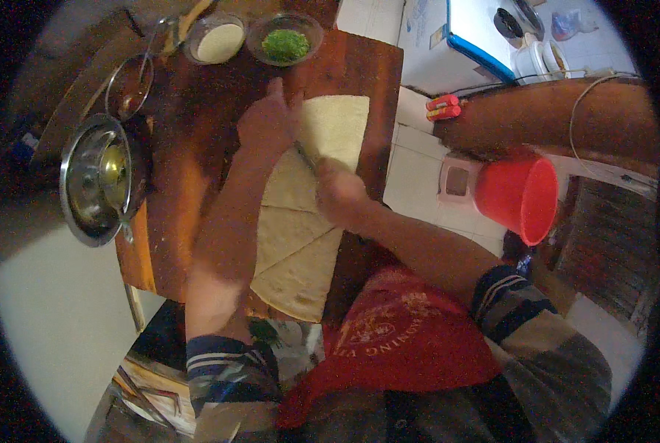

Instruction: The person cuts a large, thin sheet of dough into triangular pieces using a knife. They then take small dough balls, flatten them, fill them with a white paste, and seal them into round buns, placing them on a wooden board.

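Before me, a long piece of pale flat dough (302, 232) lies on the dark wooden table, with slanting cut lines across its nearer part. My right hand (341, 191) is closed around the handle of a knife (306, 156), which rests over the dough near its middle. Beside the far part of the dough is my left hand (269, 119), blurred, with a finger stretched forward; whether it presses on the dough's edge is not clear. Beyond it stand a bowl of chopped green herbs (285, 46) and a bowl of whitish contents (220, 43).
A metal basin (66, 188) holding a smaller bowl with yellowish liquid stands at the table's left edge, near a glass-like bowl (108, 91). To the right are a red bucket (515, 194), a pink stool (455, 180) and a white box with a blue edge (429, 50).
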`<action>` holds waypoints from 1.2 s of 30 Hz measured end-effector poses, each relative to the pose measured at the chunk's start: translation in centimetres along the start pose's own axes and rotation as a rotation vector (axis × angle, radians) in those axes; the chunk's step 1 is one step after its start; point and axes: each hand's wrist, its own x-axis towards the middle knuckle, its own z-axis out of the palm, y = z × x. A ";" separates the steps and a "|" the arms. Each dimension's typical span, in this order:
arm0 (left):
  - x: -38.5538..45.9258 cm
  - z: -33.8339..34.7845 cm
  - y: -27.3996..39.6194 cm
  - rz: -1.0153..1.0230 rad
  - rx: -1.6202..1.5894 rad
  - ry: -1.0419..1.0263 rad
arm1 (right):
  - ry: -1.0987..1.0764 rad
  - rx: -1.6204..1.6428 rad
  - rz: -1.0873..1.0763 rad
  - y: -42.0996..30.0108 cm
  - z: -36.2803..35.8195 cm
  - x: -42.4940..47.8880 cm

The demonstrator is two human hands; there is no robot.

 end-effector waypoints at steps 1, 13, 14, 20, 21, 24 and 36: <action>0.5 0.0 1.7 -0.071 -0.012 -0.099 | 0.006 -0.027 -0.028 -0.1 -0.4 -0.3; 1.3 1.4 1.5 -0.131 -0.178 -0.084 | -0.091 -0.037 0.054 -1.4 -2.4 0.9; 1.1 1.8 1.3 -0.124 -0.185 -0.079 | -0.156 -0.029 0.083 -1.9 -3.4 1.2; 0.7 -0.5 3.6 -0.225 -0.219 -0.132 | 0.091 -0.049 0.036 -0.8 -1.2 -0.2; 0.0 -1.3 3.9 -0.262 -0.253 -0.109 | 0.084 -0.074 0.038 -1.2 -1.8 0.3; -2.2 -0.8 2.2 -0.252 -0.259 0.096 | -0.034 -0.072 0.151 -1.8 -2.4 0.2; -6.4 4.3 -3.5 0.023 -0.183 0.253 | 0.072 0.181 0.042 -1.6 -2.7 4.3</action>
